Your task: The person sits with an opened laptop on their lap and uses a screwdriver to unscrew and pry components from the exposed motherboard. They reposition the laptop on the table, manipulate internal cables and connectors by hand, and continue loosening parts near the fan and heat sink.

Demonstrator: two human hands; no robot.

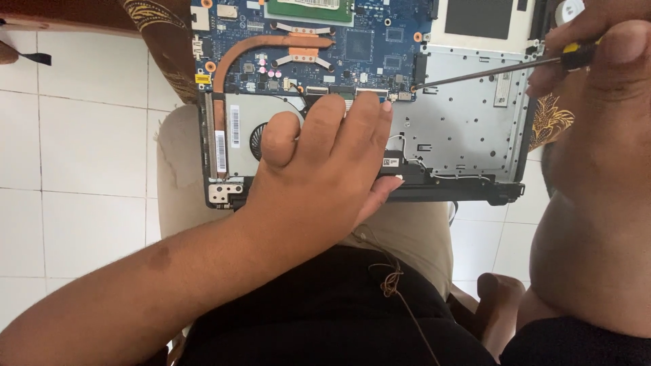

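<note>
I observe an opened laptop [468,129] with its bottom cover off, resting across my lap at 12 o'clock in the head view. Its left half shows a blue circuit board [325,47] with a copper heat pipe [254,47] curving from the board's centre down to a metal-housed fan [254,139] at the lower left. A green memory module [308,8] sits at the top edge of the board. The right half is a bare silver metal bay [468,122], dotted with small holes, with a white panel [478,20] above it. A silver hinge bracket [225,193] shows at the laptop's lower left corner.

My left hand [325,169] lies flat, palm down, on the laptop's middle, its fingers extended and close together, holding nothing; the fingertips [369,108] reach the lower edge of the board, and the hand covers part of the fan.

My right hand [597,54], at 2 o'clock, is closed around the yellow-and-black handle of a screwdriver [488,71]. The thin shaft runs toward 9 o'clock, and its tip meets the laptop at the seam between board and bay, just beside a small connector.

A patterned brown-and-gold cloth [166,47] lies under the laptop. White tiled floor [81,149] lies at 9 o'clock, below my lap
</note>
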